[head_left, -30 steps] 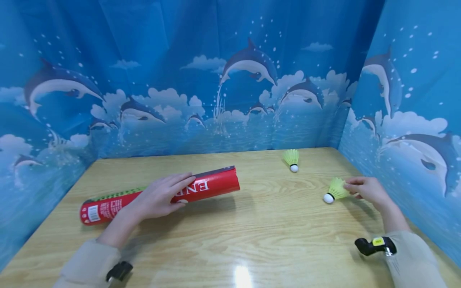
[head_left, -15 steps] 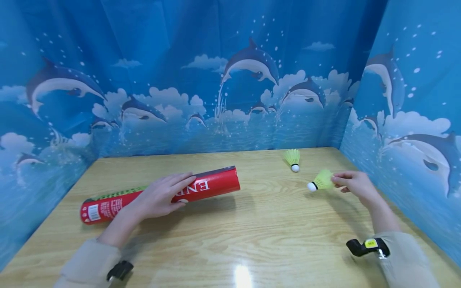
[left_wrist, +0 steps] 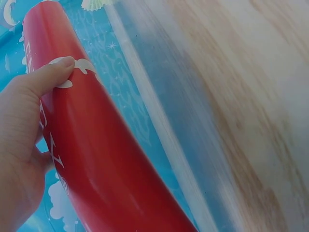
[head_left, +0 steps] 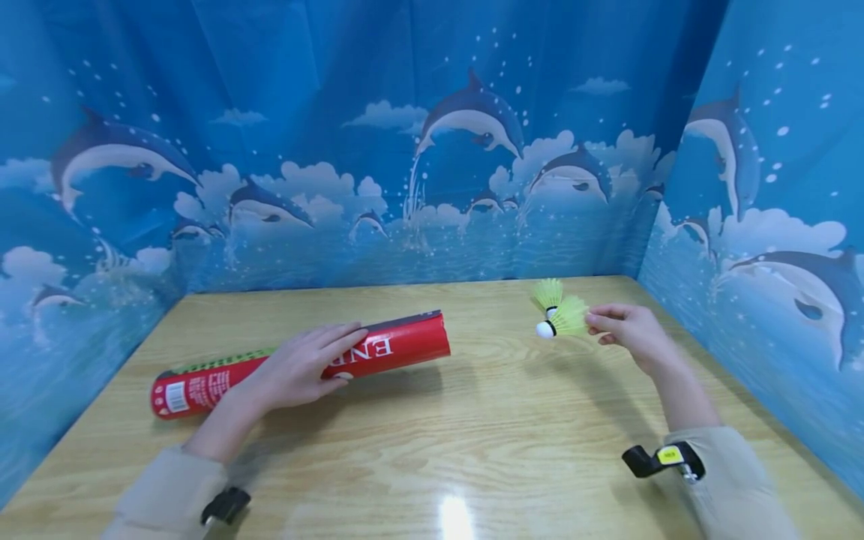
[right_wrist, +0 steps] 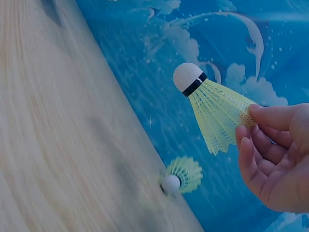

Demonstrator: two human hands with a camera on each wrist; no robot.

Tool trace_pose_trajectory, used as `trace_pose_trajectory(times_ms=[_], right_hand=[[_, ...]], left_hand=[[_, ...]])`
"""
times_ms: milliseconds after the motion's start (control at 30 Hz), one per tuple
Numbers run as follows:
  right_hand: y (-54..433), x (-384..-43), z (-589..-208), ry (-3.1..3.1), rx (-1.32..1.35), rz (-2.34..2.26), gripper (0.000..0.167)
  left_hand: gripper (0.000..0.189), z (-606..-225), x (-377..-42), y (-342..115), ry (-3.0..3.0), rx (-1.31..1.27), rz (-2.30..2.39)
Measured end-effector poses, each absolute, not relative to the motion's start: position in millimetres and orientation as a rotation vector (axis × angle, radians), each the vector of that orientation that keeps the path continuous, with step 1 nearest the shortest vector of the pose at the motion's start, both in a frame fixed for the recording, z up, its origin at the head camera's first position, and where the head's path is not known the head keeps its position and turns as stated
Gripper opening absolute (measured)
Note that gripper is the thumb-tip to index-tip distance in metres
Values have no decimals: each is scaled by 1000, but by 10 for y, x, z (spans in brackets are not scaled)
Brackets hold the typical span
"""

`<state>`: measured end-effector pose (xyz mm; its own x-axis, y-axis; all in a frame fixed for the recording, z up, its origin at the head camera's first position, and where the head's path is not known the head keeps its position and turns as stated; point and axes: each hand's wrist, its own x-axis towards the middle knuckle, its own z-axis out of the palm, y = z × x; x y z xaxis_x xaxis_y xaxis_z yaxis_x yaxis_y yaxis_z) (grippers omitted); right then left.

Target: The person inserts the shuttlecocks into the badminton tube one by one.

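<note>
A red shuttlecock tube (head_left: 394,346) slants across the left half of the table, its right end raised off the surface. My left hand (head_left: 305,369) grips it around the middle, thumb on the near side in the left wrist view. On the right, my right hand (head_left: 631,331) pinches a yellow shuttlecock (right_wrist: 219,113) by its skirt edge between thumb and fingers. It is held in the air with the white cork toward the left. A second yellow shuttlecock (right_wrist: 184,175) lies on the table behind it, partly covered by the held one in the head view.
The wooden table (head_left: 432,450) ends at a blue dolphin-print curtain (head_left: 324,150) along the back, with more curtain (head_left: 776,187) close on the right side. Each wrist wears a small black camera mount (head_left: 664,459).
My right hand has lifted the yellow shuttlecock off the table and carried it left, until it overlaps the second one in the head view. The left hand and tube stay put.
</note>
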<state>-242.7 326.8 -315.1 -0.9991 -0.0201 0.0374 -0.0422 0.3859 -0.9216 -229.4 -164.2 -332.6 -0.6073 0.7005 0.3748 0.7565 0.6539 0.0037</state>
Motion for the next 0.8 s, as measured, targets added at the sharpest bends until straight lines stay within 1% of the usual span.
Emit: trace_pose_trajectory(times_ms=[267,800], right_hand=[[2944,-2432,-3121,-2582,151,1777,38],[2410,-2440,-3126,-2473,205,1899,26]], left_hand=[[88,-3309,-2283,-1634,-2536,-1152,-257],[86,-3311,-2289,-1624,-2528,-1174,-232]])
